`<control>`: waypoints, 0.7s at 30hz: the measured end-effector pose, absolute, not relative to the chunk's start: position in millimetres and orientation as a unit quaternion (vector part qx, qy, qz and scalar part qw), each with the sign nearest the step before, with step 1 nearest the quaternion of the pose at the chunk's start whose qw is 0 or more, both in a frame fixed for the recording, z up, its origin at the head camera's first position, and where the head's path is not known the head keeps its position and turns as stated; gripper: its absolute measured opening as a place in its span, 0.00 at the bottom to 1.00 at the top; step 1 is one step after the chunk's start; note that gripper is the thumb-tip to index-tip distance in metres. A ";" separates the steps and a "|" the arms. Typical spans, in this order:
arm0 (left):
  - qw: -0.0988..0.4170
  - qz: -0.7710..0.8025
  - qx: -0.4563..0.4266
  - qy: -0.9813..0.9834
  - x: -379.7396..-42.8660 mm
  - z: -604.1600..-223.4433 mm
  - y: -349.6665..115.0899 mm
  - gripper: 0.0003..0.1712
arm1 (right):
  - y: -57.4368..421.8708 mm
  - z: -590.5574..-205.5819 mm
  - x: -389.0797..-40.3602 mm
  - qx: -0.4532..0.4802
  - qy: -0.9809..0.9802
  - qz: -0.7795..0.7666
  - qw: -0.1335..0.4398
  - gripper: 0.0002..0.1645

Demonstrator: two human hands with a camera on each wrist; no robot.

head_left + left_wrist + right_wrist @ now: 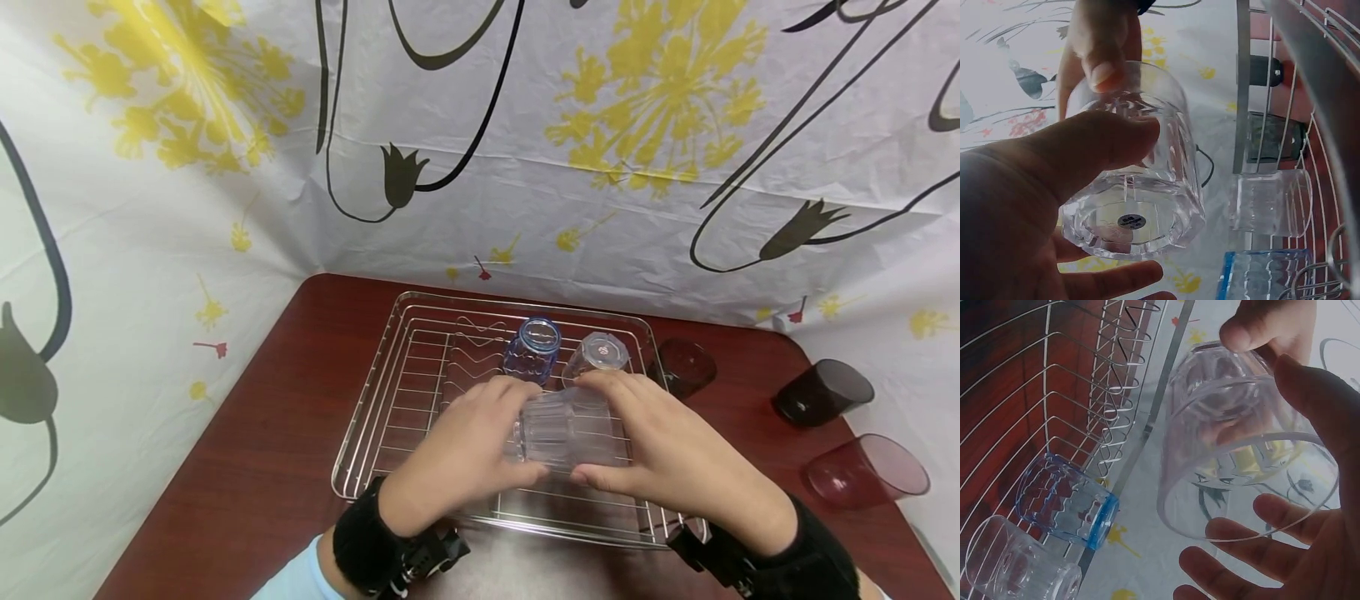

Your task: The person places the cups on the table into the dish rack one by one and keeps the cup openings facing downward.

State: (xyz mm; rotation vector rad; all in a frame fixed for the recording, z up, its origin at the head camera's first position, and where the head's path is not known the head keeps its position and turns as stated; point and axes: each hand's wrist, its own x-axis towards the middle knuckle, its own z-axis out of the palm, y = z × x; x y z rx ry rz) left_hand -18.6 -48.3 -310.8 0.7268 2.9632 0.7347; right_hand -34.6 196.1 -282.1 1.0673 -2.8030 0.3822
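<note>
Between both hands, above the wire rack, a clear glass with a faceted body (566, 429) lies on its side. My left hand (472, 437) grips it near the thick base, with the thumb (1116, 137) across its wall. At the wide rim end, my right hand (667, 442) holds it from the other side. In the right wrist view, the open mouth of the glass (1175, 481) faces the right palm. A dark oval mark (1132, 222) shows on the base.
On the wire dish rack (367, 392), a blue-tinted glass (531, 350) and another clear glass (596, 354) stand upside down. Right of it are a dark red glass (686, 367), a black glass (821, 392) and a pink glass (866, 471). A patterned sheet (480, 108) hangs behind.
</note>
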 end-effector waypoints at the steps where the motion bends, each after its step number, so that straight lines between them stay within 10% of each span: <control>1: 0.004 0.236 0.231 0.944 -18.4 -309.7 -49.1 0.49 | 196.1 -282.3 -34.8 0.352 -0.926 0.127 0.058 0.55; 21: 0.014 0.302 0.285 0.910 -19.2 -290.9 -50.9 0.48 | 193.4 -293.2 -35.9 0.330 -0.938 0.107 0.015 0.59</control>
